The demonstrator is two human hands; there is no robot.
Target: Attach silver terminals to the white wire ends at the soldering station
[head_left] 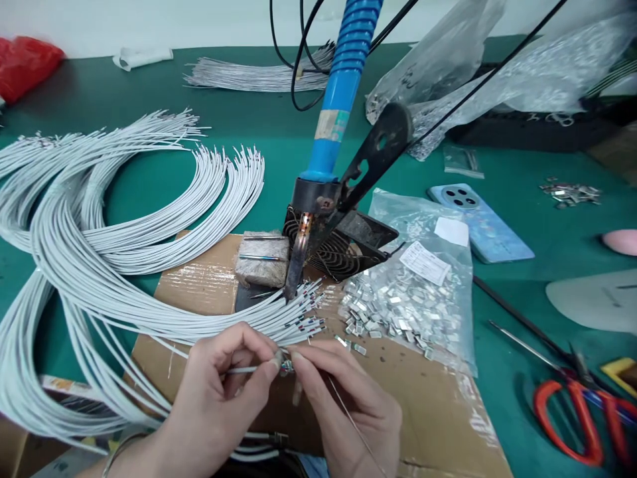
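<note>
White wires hem the left; a soldering iron blocks ahead.

red-handled scissors, blue-cased phone, green work mat

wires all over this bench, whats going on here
A person works bare-handed over flattened cardboard. The left hand holds a white wire near its tip, where the right hand pinches a small metal piece. Bundles of white wires lie to the left; a blue-handled soldering iron stands ahead, beside a bag of metal clips.
</note>
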